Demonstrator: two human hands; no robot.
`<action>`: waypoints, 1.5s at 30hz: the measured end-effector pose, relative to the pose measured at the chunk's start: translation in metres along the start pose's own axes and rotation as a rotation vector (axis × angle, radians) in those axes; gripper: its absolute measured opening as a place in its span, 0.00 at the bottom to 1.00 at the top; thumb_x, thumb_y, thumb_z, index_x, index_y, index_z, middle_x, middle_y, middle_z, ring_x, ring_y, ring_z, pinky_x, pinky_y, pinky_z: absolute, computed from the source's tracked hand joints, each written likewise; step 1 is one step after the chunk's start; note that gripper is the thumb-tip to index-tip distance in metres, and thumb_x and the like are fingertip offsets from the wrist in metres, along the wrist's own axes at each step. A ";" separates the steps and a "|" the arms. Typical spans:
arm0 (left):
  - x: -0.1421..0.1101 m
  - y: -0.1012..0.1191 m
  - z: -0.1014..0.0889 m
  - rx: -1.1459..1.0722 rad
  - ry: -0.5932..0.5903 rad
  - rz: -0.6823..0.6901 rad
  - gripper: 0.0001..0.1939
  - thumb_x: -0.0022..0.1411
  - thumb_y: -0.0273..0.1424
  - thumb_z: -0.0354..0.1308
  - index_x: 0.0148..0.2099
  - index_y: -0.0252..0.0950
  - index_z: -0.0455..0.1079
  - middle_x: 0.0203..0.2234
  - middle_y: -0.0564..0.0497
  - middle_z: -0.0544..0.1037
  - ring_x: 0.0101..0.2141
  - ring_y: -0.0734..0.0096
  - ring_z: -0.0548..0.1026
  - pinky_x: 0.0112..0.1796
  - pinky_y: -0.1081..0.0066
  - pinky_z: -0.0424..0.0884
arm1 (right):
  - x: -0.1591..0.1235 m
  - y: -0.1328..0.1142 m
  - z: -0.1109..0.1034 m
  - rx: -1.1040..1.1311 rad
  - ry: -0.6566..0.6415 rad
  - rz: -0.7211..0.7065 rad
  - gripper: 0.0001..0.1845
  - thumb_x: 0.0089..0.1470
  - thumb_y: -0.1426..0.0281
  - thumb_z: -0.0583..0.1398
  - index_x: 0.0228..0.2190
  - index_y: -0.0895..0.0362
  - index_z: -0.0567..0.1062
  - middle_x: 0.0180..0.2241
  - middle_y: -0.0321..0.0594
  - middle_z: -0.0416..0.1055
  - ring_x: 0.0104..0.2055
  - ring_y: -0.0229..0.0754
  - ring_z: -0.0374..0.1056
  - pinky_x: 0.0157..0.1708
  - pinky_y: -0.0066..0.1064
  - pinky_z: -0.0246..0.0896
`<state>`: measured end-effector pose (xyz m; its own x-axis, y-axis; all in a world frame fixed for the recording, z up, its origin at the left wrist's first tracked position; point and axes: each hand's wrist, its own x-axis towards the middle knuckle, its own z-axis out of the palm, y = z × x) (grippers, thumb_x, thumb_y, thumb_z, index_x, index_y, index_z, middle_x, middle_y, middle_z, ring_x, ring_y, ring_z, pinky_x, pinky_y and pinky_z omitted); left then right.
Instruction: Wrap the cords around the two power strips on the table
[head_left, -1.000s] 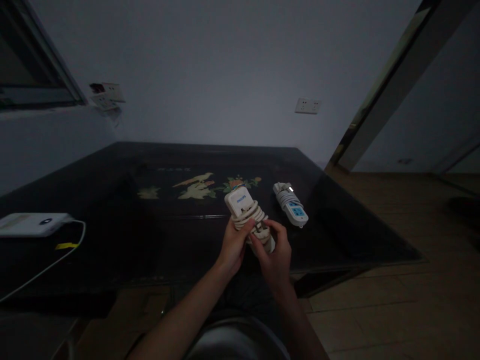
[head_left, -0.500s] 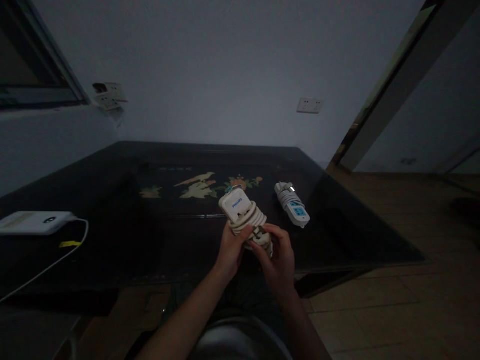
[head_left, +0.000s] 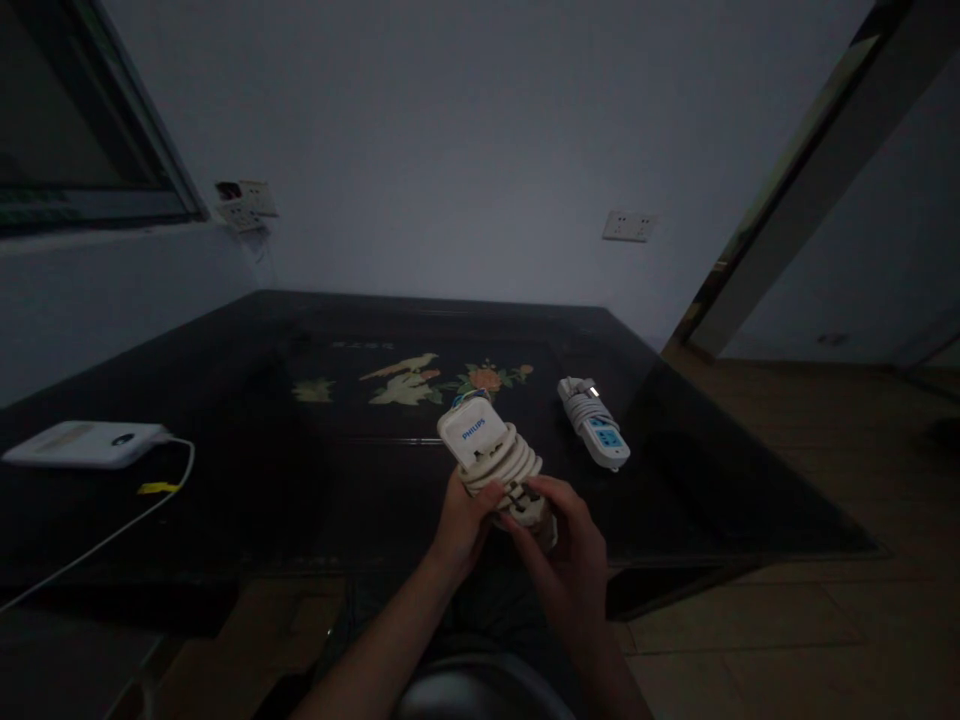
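Both hands hold a white power strip (head_left: 474, 432) marked PHILIPS, tilted above the near edge of the table. Its cord (head_left: 504, 458) is wound round the middle in several loops. My left hand (head_left: 463, 520) grips the strip from the left, thumb on the coils. With thumb and fingers my right hand (head_left: 566, 535) pinches the plug (head_left: 526, 503) at the near end of the bundle. On the table to the right lies a second power strip (head_left: 596, 425), white with blue socket faces, its cord wrapped round it.
A dark glossy table (head_left: 315, 500) with a bird-and-flower picture spans the view. At left a white device (head_left: 86, 444) trails a white cable (head_left: 112, 550) with a yellow tag (head_left: 157, 488). Wall sockets (head_left: 628, 226) sit behind, and more sockets (head_left: 251, 205) are near the window.
The view has shifted slightly, so the table and things on it appear a little lower and further right. Both hands keep their hold on the power strip and plug.
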<state>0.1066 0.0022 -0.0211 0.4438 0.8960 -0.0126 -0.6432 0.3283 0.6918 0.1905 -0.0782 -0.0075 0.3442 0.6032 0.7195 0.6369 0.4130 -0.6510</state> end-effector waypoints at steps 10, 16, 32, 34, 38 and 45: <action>-0.004 -0.003 -0.002 -0.061 0.070 0.044 0.33 0.37 0.39 0.74 0.46 0.36 0.71 0.43 0.44 0.79 0.48 0.52 0.75 0.49 0.60 0.71 | -0.002 0.003 0.002 0.103 0.086 0.117 0.17 0.51 0.74 0.63 0.45 0.52 0.74 0.45 0.46 0.72 0.48 0.47 0.70 0.44 0.40 0.70; -0.005 0.001 0.000 -0.032 -0.046 0.071 0.35 0.38 0.40 0.74 0.49 0.36 0.71 0.45 0.42 0.79 0.50 0.50 0.74 0.51 0.59 0.69 | 0.004 0.000 -0.005 0.155 0.027 0.197 0.17 0.51 0.73 0.64 0.44 0.50 0.76 0.45 0.45 0.72 0.47 0.47 0.70 0.42 0.38 0.71; 0.001 0.002 -0.010 0.060 -0.168 -0.008 0.35 0.38 0.38 0.74 0.50 0.37 0.72 0.46 0.44 0.78 0.47 0.55 0.75 0.50 0.61 0.69 | 0.015 -0.002 -0.004 0.267 0.054 0.350 0.19 0.47 0.75 0.66 0.42 0.50 0.78 0.36 0.37 0.67 0.39 0.39 0.68 0.34 0.27 0.69; 0.001 0.003 -0.008 0.028 -0.163 -0.034 0.35 0.38 0.36 0.74 0.51 0.37 0.71 0.47 0.45 0.78 0.47 0.56 0.75 0.50 0.62 0.69 | 0.014 -0.003 -0.002 0.219 0.063 0.335 0.17 0.48 0.74 0.65 0.42 0.51 0.77 0.37 0.38 0.67 0.39 0.39 0.68 0.34 0.27 0.68; 0.000 0.002 -0.007 -0.044 -0.158 -0.086 0.31 0.40 0.36 0.73 0.48 0.35 0.73 0.46 0.44 0.78 0.47 0.56 0.75 0.50 0.63 0.69 | 0.016 -0.003 0.002 -0.018 0.079 0.217 0.14 0.51 0.71 0.64 0.42 0.54 0.76 0.36 0.39 0.68 0.38 0.41 0.68 0.34 0.30 0.66; 0.005 -0.007 -0.007 -0.157 0.070 -0.185 0.20 0.40 0.32 0.73 0.38 0.34 0.75 0.33 0.49 0.81 0.34 0.67 0.78 0.39 0.71 0.74 | 0.026 0.015 0.008 -0.331 -0.053 0.087 0.19 0.57 0.67 0.57 0.50 0.58 0.71 0.44 0.47 0.68 0.48 0.49 0.62 0.49 0.45 0.60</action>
<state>0.1093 0.0062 -0.0311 0.5221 0.8331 -0.1827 -0.6465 0.5263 0.5523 0.2037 -0.0509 -0.0004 0.3765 0.6646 0.6454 0.7990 0.1196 -0.5892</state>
